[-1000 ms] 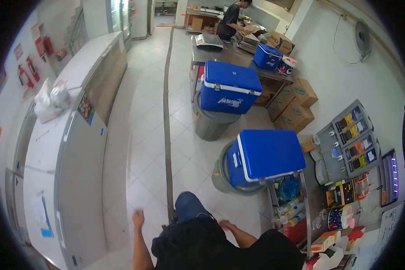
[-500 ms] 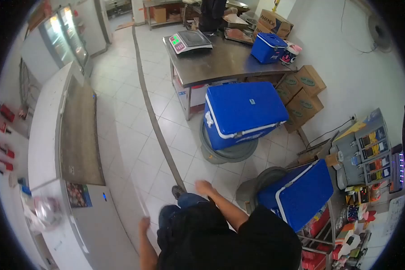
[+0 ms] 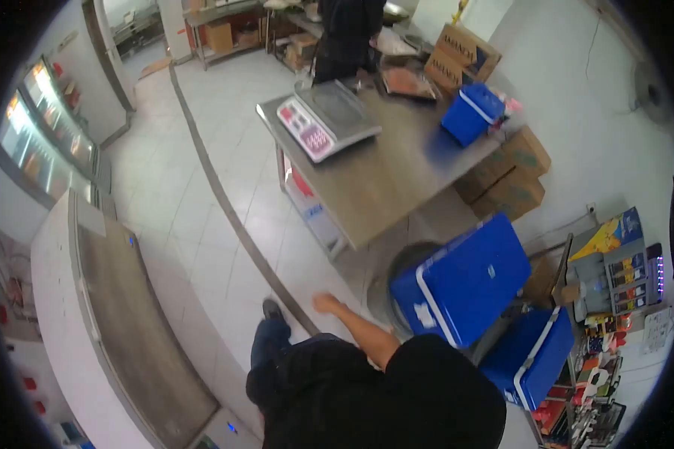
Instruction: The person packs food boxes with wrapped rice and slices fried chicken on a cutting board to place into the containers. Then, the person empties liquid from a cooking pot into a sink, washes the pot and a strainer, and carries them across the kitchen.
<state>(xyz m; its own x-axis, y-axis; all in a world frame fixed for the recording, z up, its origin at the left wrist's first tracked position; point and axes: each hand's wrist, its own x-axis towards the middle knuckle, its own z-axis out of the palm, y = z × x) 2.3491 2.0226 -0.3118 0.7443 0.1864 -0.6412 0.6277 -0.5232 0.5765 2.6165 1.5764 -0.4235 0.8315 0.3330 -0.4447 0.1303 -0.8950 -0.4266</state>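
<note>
My right hand (image 3: 326,303) hangs in front of my body above the tiled floor, its fingers loosely curled, with nothing visible in them. It touches nothing. Closest on its right is a grey round bin (image 3: 382,299) with a blue cooler box (image 3: 475,280) with a white handle on top. A second blue cooler (image 3: 528,355) sits tilted beside it. My left hand is out of view. One shoe (image 3: 274,308) shows on the floor beside a dark strip.
A steel table (image 3: 382,183) ahead carries a scale (image 3: 329,120), a small blue cooler (image 3: 472,114) and a meat tray (image 3: 408,82). A person in dark clothes (image 3: 344,37) stands behind it. On the left runs a chest freezer (image 3: 60,262); cartons (image 3: 513,176) sit at right.
I have moved forward: the table and scale look nearer, and the coolers have shifted right and down in view. My left hand has left the view. My right hand stays free.
</note>
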